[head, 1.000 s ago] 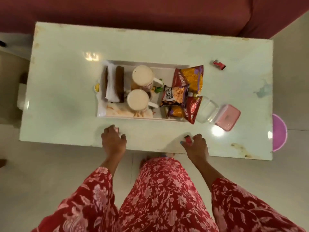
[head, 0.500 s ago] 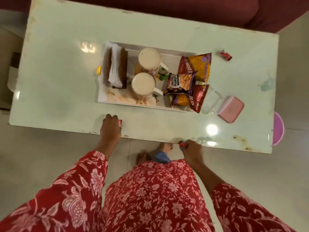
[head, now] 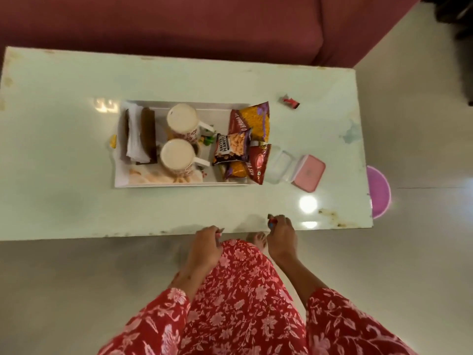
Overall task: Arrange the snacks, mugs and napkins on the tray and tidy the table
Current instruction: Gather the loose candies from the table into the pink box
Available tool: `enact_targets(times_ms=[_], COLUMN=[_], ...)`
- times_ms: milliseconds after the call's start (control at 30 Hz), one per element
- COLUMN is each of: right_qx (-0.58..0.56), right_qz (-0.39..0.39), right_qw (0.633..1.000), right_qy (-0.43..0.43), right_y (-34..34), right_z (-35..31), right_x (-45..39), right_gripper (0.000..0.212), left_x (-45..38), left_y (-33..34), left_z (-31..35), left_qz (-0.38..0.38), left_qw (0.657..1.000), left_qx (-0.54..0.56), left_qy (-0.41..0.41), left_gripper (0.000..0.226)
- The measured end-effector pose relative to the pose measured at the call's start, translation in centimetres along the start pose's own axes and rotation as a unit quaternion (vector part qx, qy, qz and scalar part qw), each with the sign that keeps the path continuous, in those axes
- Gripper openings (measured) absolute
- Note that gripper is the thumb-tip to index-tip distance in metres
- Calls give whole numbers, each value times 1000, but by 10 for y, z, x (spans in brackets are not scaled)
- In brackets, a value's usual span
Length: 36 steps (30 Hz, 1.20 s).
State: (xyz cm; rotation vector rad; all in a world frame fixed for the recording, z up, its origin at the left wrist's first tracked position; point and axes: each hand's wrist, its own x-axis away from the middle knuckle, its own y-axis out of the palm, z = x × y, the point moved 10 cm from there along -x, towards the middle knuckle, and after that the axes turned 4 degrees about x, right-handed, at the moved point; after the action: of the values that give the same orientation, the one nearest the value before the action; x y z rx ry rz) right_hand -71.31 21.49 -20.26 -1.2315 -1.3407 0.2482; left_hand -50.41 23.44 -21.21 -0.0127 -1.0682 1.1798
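Pale, glossy floor (head: pixel 76 290) all around, faintly reflective. Low rectangular table (head: pixel 64 201) with a pale green glass-like top, worn and stained along its edges and corners, catching round bright glares of overhead light (head: pixel 308 204) near its front right. Dark maroon sofa (head: pixel 179 24) running along the far edge of it; round pink stool or tub (head: pixel 378 192) tucked just beside its right end.

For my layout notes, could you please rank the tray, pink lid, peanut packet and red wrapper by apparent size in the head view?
1. tray
2. pink lid and peanut packet: look alike, unranked
3. red wrapper
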Motion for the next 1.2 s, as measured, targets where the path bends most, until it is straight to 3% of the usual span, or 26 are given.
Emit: enact_targets(times_ms=[167, 433, 500, 667, 867, 900, 967, 1033, 1100, 1200], right_qx=[-35, -35, -36, 5, -19, 5, 41, 2, -12, 61], right_qz=[102, 194, 183, 63, 21, 10, 4, 7, 6, 17], right_qw=[994, 977, 976, 984, 980, 979, 981, 987, 987, 981], right_qy=[27, -79, -108, -167, -199, -201, -189, -158, -158, -182], right_y=[-61, -155, -172, -171, -156, -149, -140, -140, -141, -142], right_z=[21, -6, -22, -72, -125, -130, -134, -130, -126, -119], right_x=[-36, -132, -163, -240, -283, -287, -297, -301, -297, -286], right_gripper=[26, 25, 26, 24, 6, 8, 35, 53, 47, 30], left_x=[-9, -46, -56, -71, -79, -81, -84, -86, -88, -88], left_y=[10, 3, 4, 0, -2, -2, -2, -2, -3, -2], left_z=[94, 189, 200, 206, 197, 196, 195, 196, 198, 200], left_qz=[36, 95, 111, 155, 178, 178, 177, 177, 180, 182], left_qw=[995, 976, 974, 972, 966, 967, 967, 966, 966, 965], left_qx=[76, 185, 183, 163, 177, 176, 175, 178, 179, 178], left_qy=[48, 70, 80, 67, 61, 58, 55, 54, 58, 62], left_gripper=[13, 17, 13, 17, 17, 17, 17, 16, 16, 16])
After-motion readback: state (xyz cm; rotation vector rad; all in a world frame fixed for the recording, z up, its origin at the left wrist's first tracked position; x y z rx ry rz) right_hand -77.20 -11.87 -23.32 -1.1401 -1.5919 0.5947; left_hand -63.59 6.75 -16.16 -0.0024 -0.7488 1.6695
